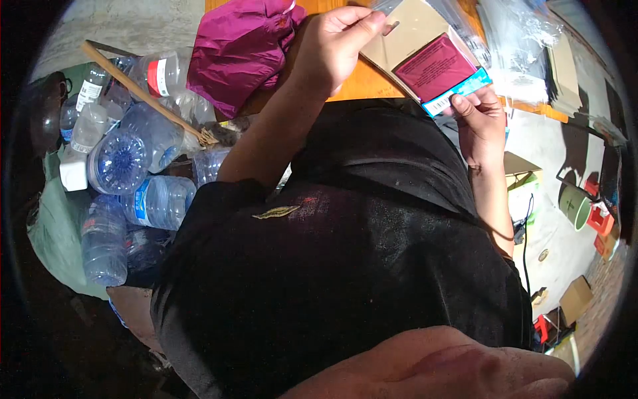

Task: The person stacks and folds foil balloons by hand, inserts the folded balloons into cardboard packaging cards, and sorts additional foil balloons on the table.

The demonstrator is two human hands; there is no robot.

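Note:
A flat package point(435, 70) with a tan card, a dark red printed panel and a blue barcode strip is held up between my hands over the table edge. Thumb and fingers of my left hand point(335, 46) pinch its upper left side, by clear plastic film. My right hand point(480, 123) grips the lower right corner, thumb on the blue strip. Left of my left forearm lies a crumpled magenta bag point(236, 56). On the right of the table is a pile of clear plastic sleeves point(518, 50), with tan cards point(563, 76) beside it.
The orange wooden table point(372, 81) lies in front of my body. At the left stand several empty plastic bottles point(119, 159), with a wooden stick point(143, 93) across them. Boxes point(576, 299) and a green cup-like container point(573, 206) are at the right.

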